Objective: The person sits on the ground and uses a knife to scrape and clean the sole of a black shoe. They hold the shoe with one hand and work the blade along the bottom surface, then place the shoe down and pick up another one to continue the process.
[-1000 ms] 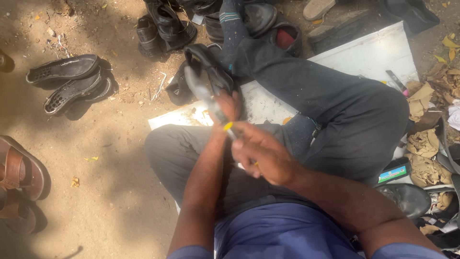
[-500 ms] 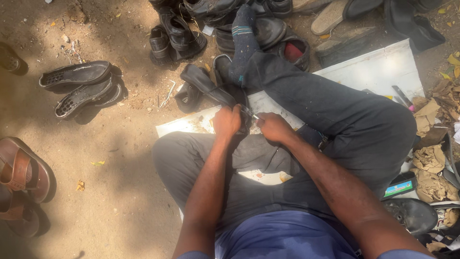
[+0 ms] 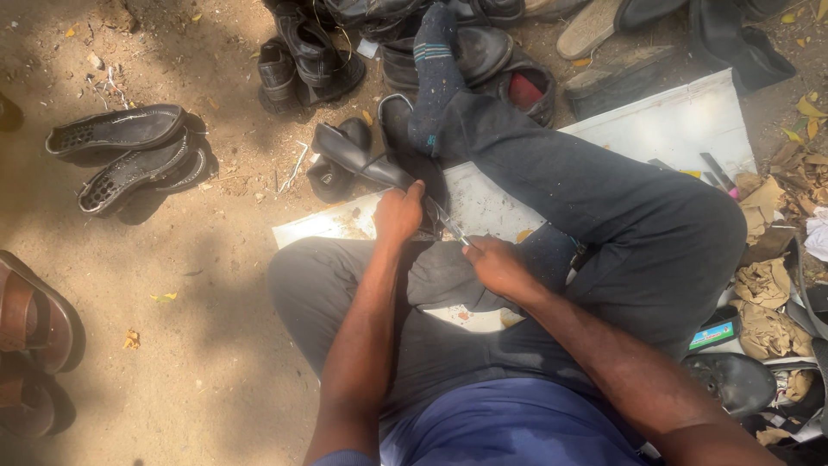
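Beside the white board (image 3: 673, 129), left hand (image 3: 398, 214) clasps black shoe (image 3: 358, 155).

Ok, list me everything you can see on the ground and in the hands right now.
black shoe: one, black, gripped by left hand above the knee
thin tool: one, metallic, in right hand
flat slip-ons: two, black, upper left on sand
brown sandals: two, brown, left edge
shoe pile: several, black, top centre
white board: one, white, under the legs
paper scraps: several, tan, right edge
left hand: one, on the shoe
right hand: one, on the tool
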